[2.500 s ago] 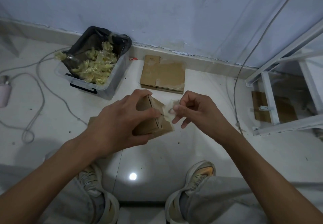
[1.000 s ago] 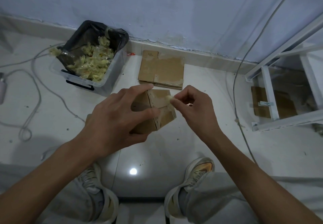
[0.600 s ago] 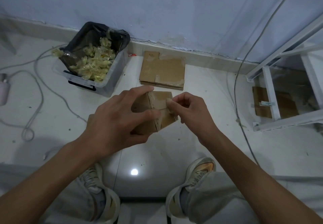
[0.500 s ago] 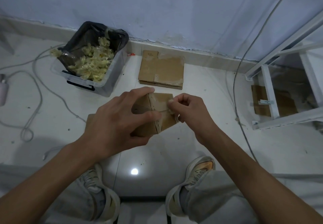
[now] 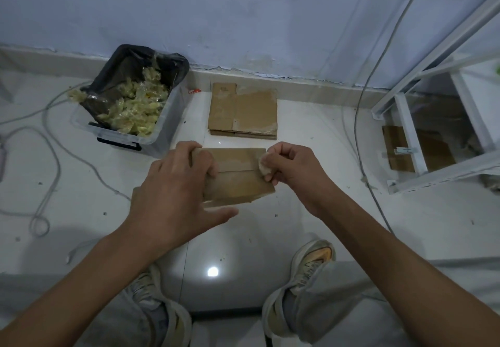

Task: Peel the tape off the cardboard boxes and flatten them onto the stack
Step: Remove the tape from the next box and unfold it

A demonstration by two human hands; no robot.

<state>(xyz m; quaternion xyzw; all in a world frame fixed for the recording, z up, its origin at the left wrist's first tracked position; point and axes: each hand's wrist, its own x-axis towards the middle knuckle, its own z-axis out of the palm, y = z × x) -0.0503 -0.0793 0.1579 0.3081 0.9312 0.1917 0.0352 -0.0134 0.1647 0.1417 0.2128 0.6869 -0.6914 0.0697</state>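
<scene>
Cords: thin grey cords (image 5: 51, 162) lie in loops on the white shiny floor (image 5: 311, 211) at the far left.
Bin: a see-through plastic bin with a black bag inside (image 5: 130, 97) sits left of the middle, near the wall. It holds a heap of crumpled yellowish tape bits (image 5: 132, 105).
Left hand: the left hand (image 5: 173, 200) holds the left end of the small brown cardboard box (image 5: 238, 176). Its fingers curl over the top edge and its thumb sticks out under the near edge.
Box: the small brown cardboard box is held just above the floor, in the middle, between both hands. It looks pressed nearly flat. Its top has a long flap with a straight seam across it. The brown paper is pale and rough in patches, with a shiny band near the seam. The near edge shows thin layers.
Stack: a stack of flat brown cardboard pieces (image 5: 243, 114) lies on the floor just behind the box, near the wall. Its top piece has pale torn spots.
Right hand: the right hand (image 5: 292, 168) is at the right end of the box. Its fingers are curled tight, pinching a small balled-up wad of whitish tape (image 5: 263, 164) that touches the box.
Shoes: two light worn shoes (image 5: 300, 273) show below the hands.
Rack: a white metal rack (image 5: 422, 141) stands at the far right, with another flat brown cardboard piece (image 5: 433, 151) under it.
</scene>
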